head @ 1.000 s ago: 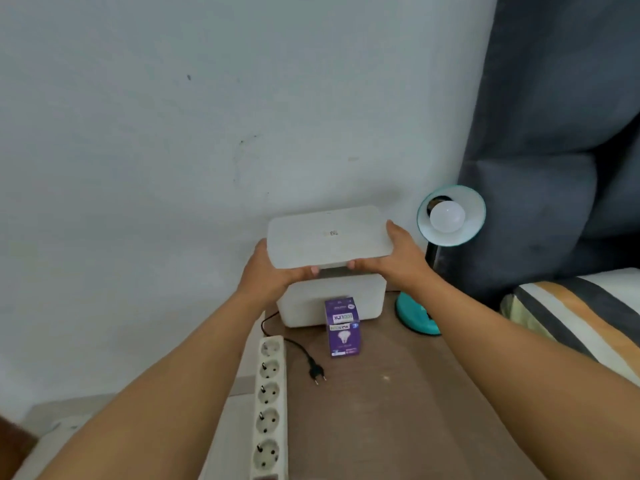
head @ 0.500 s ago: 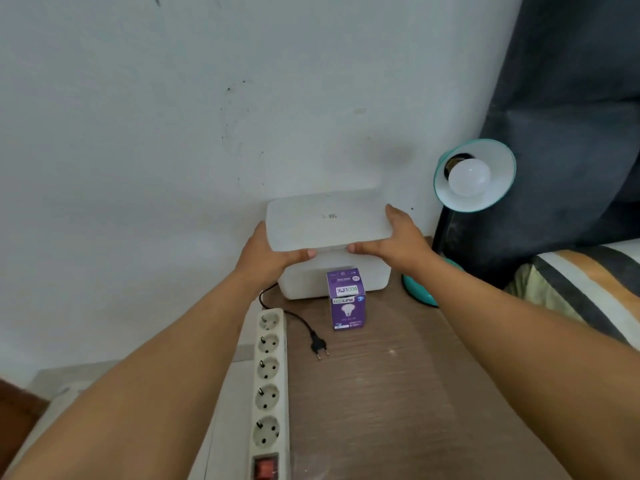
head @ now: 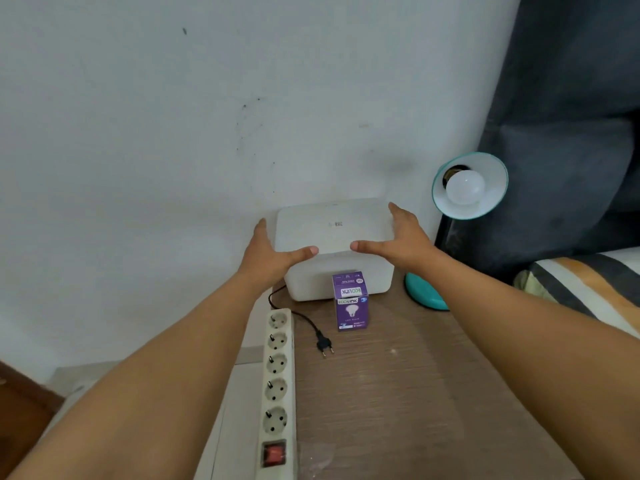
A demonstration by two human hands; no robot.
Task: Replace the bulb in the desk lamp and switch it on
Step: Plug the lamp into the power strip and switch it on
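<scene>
A teal desk lamp point(head: 469, 185) stands at the table's back right with a white bulb point(head: 464, 190) in its shade; its base point(head: 424, 292) rests on the wood. A purple bulb carton point(head: 351, 301) stands upright in front of a white storage box point(head: 341, 278). A white lid point(head: 332, 226) lies on top of that box. My left hand point(head: 273, 254) grips the lid's left end and my right hand point(head: 401, 237) its right end, both thumbs on the front edge. The lamp's black plug point(head: 323, 342) lies loose on the table.
A white power strip point(head: 277, 375) with several sockets and a red switch point(head: 274, 453) runs along the left edge of the wooden table point(head: 398, 393). A white wall is right behind the box. A dark upholstered headboard point(head: 571, 133) and striped bedding point(head: 588, 289) are to the right.
The lid was held above the box and has come down onto it. My fingers have loosened and spread along its ends. The view has tilted so the lamp sits higher.
</scene>
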